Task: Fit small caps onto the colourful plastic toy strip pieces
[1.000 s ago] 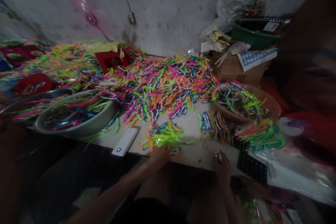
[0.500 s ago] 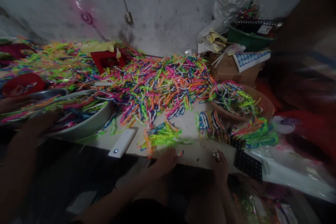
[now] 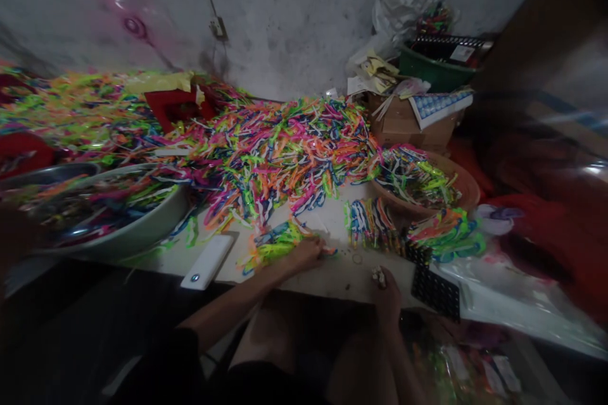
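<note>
My left hand is closed at the table's near side, beside a small heap of yellow-green strips. From its fingertips pokes a short orange and blue strip; the rest of it is hidden. My right hand is closed round a cluster of small whitish pieces, too small and dim to name, at the table's front edge. Between the hands a thin ring lies on the tabletop. Just beyond are bundled striped strips laid in a row.
A large pile of coloured strips covers the back. Left stand a pale basin of strips and a white power-bank-like slab. Right are an orange basin, a green-topped bundle, a black perforated tray and plastic bags.
My left hand has moved forward, away from the table's edge, with the strip at its fingertips. My right hand stays near the edge. Another person's arm has withdrawn from the pale basin.
</note>
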Demonstrator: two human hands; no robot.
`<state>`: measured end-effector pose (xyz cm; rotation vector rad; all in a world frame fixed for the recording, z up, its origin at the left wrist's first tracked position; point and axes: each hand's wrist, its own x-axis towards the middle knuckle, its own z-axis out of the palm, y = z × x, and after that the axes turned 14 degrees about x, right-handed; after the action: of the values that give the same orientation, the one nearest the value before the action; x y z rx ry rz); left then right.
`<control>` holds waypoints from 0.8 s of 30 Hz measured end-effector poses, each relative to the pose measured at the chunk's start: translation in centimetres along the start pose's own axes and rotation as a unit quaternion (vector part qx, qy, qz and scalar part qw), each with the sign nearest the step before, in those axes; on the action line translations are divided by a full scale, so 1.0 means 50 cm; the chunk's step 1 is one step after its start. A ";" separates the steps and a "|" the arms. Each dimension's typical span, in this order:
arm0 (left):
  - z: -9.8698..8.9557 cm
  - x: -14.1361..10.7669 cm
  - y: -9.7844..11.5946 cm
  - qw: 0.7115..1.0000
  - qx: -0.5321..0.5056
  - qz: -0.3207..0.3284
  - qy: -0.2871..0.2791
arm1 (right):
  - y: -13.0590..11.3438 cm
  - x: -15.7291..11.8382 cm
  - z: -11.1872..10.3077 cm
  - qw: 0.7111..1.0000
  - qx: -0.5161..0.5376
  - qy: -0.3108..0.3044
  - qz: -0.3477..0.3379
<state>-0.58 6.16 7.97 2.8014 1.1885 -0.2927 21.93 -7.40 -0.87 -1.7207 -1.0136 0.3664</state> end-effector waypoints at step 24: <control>-0.065 0.053 -0.200 0.981 -0.158 -0.066 0.095 | 0.004 -0.006 -0.001 0.999 -0.035 -0.002 -0.019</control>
<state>-5.51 15.45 10.55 2.5224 1.3270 0.1497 21.86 -7.68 -1.11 -1.7609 -1.0724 0.3135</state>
